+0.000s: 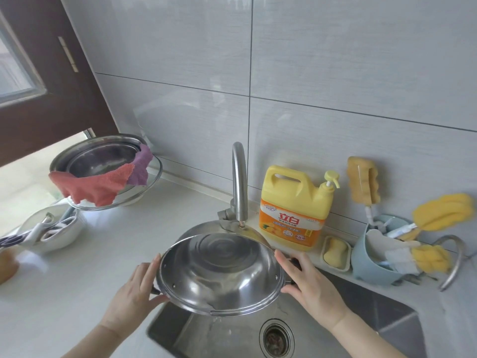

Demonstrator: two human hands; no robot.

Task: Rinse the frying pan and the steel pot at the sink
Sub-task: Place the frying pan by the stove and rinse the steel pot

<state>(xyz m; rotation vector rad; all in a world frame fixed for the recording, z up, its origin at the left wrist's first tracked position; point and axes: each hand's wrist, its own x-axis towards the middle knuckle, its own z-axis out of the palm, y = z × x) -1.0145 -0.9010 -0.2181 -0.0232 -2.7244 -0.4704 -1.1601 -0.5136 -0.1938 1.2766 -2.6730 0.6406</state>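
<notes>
I hold the steel pot over the steel sink, tilted so its shiny inside faces me. Water spills from its lower rim toward the drain. My left hand grips the dark side handle at the pot's left edge. My right hand grips the dark handle at its right edge. The curved faucet stands just behind the pot. No water runs from it that I can see. No frying pan is clearly in view.
On the left counter, steel basins sit stacked on a glass lid, with red and purple cloths draped over them. A white bowl holds utensils. Yellow detergent bottle, soap dish and blue holder with sponge brushes line the sink's far right.
</notes>
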